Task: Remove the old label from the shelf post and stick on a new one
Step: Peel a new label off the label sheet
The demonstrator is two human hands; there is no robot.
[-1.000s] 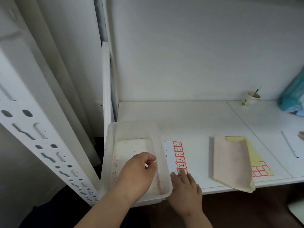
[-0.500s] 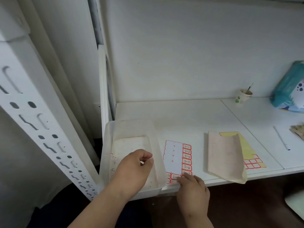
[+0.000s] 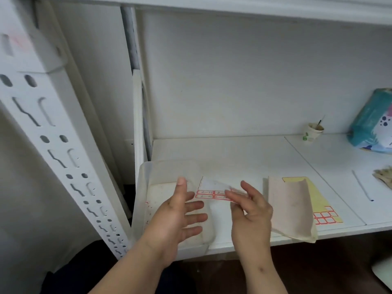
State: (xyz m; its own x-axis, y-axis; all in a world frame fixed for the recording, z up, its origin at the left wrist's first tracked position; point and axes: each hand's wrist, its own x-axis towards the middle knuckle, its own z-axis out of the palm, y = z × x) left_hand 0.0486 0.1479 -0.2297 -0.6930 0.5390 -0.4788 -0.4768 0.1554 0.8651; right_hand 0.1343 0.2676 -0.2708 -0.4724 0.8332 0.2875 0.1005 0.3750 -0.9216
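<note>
My right hand [image 3: 250,211] pinches a white sheet of red-bordered labels [image 3: 212,189] and holds it up above the shelf. My left hand [image 3: 180,213] hovers beside the sheet's left edge with fingers spread, above a clear plastic tray [image 3: 148,183]; it holds nothing. The white slotted shelf post [image 3: 53,145] runs diagonally at the left. A faint reddish patch [image 3: 18,42] shows near its blurred top.
On the white shelf board [image 3: 244,149] lie a beige cloth [image 3: 290,206] over a yellow label sheet [image 3: 324,213], a white pen [image 3: 361,187], a paper cup with a brush [image 3: 312,131] and a teal packet [image 3: 373,126]. Another shelf is overhead.
My right hand has lifted the label sheet off the shelf. My left hand has come out of the tray and opened beside the sheet. The view has tilted up.
</note>
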